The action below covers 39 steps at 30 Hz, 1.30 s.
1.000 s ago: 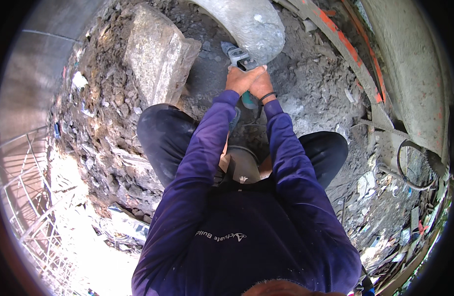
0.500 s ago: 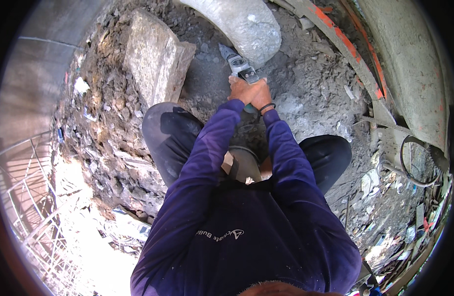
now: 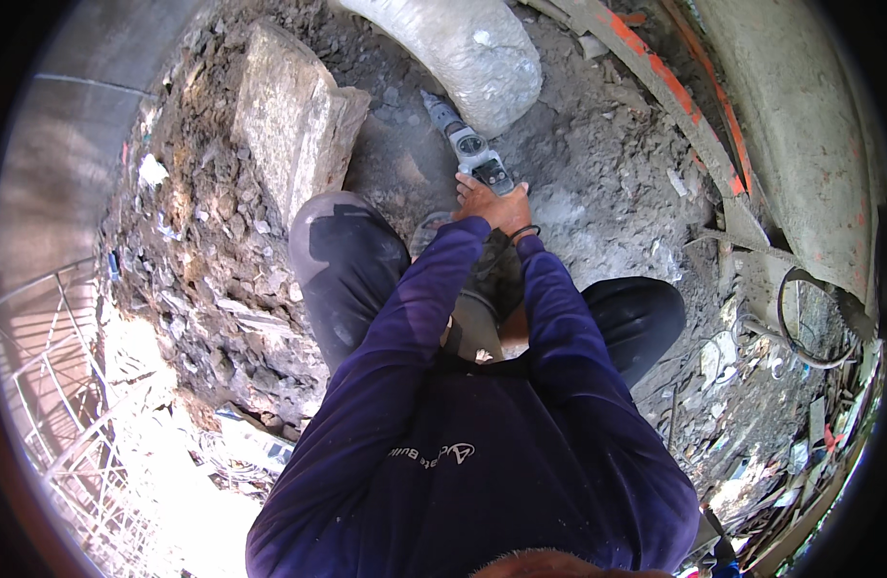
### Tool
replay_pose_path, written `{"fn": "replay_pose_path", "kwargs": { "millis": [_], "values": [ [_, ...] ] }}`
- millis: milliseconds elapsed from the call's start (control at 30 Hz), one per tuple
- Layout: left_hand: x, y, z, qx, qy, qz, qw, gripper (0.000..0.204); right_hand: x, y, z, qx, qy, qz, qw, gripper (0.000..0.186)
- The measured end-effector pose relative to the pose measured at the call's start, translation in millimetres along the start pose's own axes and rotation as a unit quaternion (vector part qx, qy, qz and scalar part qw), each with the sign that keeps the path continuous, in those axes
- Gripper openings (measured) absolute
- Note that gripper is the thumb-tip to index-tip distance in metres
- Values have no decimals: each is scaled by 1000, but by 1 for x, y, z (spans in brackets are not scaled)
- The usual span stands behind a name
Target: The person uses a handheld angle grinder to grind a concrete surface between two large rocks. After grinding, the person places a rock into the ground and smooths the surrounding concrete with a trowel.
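Both my hands grip a grey power tool (image 3: 468, 149) held out in front of me. My left hand (image 3: 477, 197) and my right hand (image 3: 509, 207) sit close together on its rear body, a dark band on the right wrist. The tool's front end points toward the base of a large pale rounded concrete piece (image 3: 463, 48). I am crouched, with my dark-trousered knees to either side. My arms are in purple sleeves.
A big rough stone block (image 3: 285, 116) stands at the left of the tool. Rubble and dirt cover the ground. A rusty orange-marked steel strip (image 3: 675, 96) and a concrete wall run along the right. Wire loop (image 3: 809, 318) and scrap lie lower right; metal mesh (image 3: 49, 385) at left.
My hands and the tool have moved further forward and up toward the pale rounded piece. The view has tilted slightly.
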<state>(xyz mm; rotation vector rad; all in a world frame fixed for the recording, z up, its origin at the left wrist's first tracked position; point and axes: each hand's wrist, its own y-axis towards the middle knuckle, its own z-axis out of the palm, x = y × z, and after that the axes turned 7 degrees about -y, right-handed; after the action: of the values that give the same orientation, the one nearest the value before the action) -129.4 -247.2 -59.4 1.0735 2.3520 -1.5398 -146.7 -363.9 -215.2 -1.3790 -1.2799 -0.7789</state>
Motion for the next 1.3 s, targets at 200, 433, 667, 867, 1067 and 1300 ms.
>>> {"fn": "replay_pose_path", "kwargs": {
  "millis": [200, 433, 667, 867, 1067, 1300],
  "values": [
    [-5, -6, 0, 9, -17, 5, 1000, 149, 49, -6, -2, -57, -126, 22, 990, 41],
    [31, 1, -27, -109, -166, 23, 980, 111, 158, -25, 46, -72, -259, 49, 962, 47],
    [103, 18, -125, -202, -388, -22, 899, 71, 155, -18, 166, 46, -296, -40, 953, 36],
    [122, 35, -103, -159, -408, 89, 895, 81, 132, -25, 165, 33, -303, -20, 952, 27],
    [58, -7, -72, -35, -310, 117, 943, 134, 160, -14, 64, 6, -355, -43, 934, 37],
    [23, -82, -75, -63, -254, 129, 957, 125, 210, -81, 33, -82, -281, -56, 955, 39]
  ]
}}
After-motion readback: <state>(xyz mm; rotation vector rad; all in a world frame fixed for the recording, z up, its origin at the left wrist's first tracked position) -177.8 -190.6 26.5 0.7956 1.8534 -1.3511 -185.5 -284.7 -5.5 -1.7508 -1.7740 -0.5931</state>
